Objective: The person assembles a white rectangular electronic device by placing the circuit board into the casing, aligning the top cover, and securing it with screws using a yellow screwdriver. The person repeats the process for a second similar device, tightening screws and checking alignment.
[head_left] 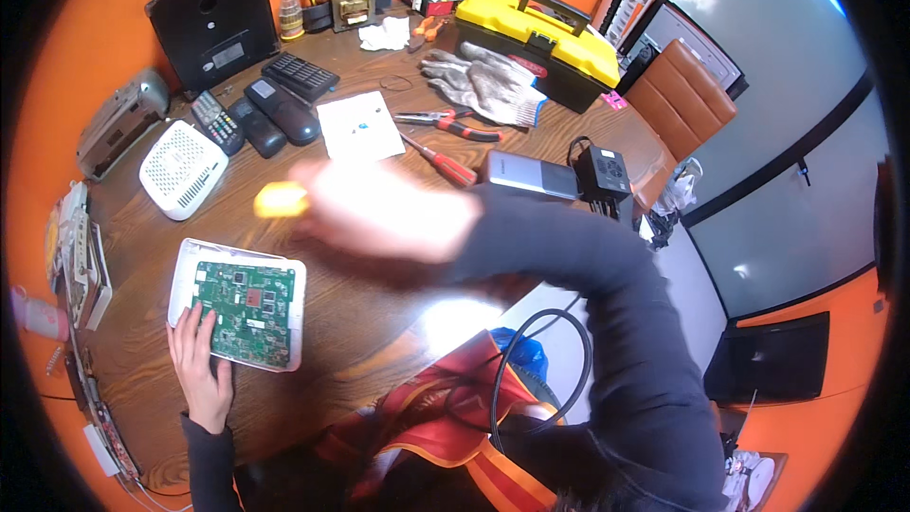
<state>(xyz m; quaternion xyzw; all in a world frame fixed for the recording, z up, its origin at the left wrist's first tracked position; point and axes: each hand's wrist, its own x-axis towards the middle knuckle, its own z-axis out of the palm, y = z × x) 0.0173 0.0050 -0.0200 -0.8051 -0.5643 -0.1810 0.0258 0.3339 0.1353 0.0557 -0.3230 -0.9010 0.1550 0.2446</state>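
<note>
In front of me on the left lies a white plastic casing (180,270) with a green circuit board (261,330) in it. My left hand (204,360) rests on the board's left side, fingers stretched out over its edge and the thumb near the lower rim. My right hand (374,213), smeared by motion, is above the middle of the table, closed on a short yellow thing (282,199) that looks like a handle. Behind that hand lie a red-handled screwdriver (450,169), pliers with red and black grips (464,130) and a white sheet (358,137) with tiny parts on it.
A white vented cover (184,171), a remote control (216,123) and dark handsets (282,112) lie at the back left. Work gloves (483,83) sit beside a yellow-and-black toolbox (540,43). A grey box-shaped device (531,173) and a black cable (497,389) are on the right.
</note>
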